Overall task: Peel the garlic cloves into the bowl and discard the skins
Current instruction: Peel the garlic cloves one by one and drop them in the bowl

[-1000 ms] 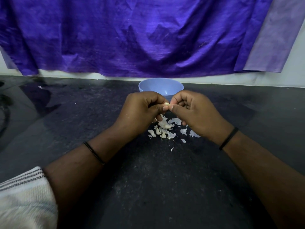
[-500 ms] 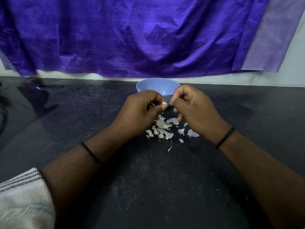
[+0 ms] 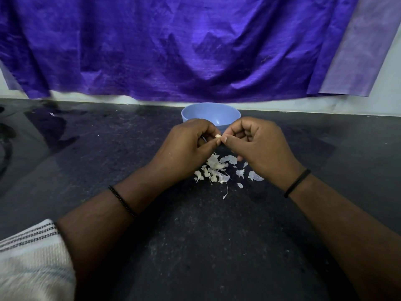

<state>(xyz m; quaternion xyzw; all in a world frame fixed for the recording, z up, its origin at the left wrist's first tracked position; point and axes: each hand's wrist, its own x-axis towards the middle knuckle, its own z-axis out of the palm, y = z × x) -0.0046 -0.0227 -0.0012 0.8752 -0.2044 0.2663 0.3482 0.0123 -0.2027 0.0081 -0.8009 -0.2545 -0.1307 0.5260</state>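
Garlic clove (image 3: pixel 218 136) pinched between left hand (image 3: pixel 186 146) and right hand (image 3: pixel 258 144), held above skins (image 3: pixel 219 168) on table (image 3: pixel 195 246), before bowl (image 3: pixel 211 115).

bowl (image 3: pixel 191 115): pale blue
garlic clove (image 3: pixel 218 136): creamy white
skins (image 3: pixel 219 168): papery white, heaped near the bowl
counter (image 3: pixel 195 246): black with fine grey speckle
cloth (image 3: pixel 173 46): deep violet, paler lilac at far right
wall (image 3: pixel 386 98): off-white
wristbands (image 3: pixel 296 183): black
sleeve (image 3: pixel 30 257): cream with dark woven stripes, near left
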